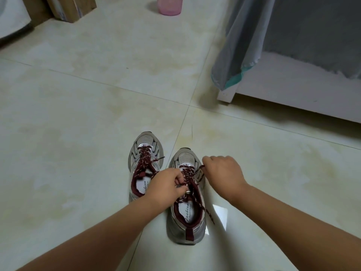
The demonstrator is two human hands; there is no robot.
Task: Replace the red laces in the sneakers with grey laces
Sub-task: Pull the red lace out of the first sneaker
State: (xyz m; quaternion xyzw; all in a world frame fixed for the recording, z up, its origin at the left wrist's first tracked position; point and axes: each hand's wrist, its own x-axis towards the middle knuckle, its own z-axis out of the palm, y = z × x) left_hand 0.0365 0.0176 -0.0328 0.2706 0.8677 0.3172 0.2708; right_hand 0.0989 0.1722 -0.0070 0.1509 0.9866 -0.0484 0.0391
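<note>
Two silver-grey sneakers stand side by side on the tiled floor, toes pointing away from me. The left sneaker (144,153) and the right sneaker (186,222) both carry dark red speckled laces. My left hand (166,187) pinches the red lace (192,178) over the tongue of the right sneaker. My right hand (222,171) grips a strand of the same lace at the shoe's right side, pulling it outward. One loose lace end (207,212) trails down over the shoe's right flank. No grey laces are in view.
A white furniture base (293,94) draped with grey-blue cloth (244,40) stands at the right. A pink plastic bin (169,5) sits at the far top, cardboard boxes (72,8) and a white appliance (11,18) at the top left.
</note>
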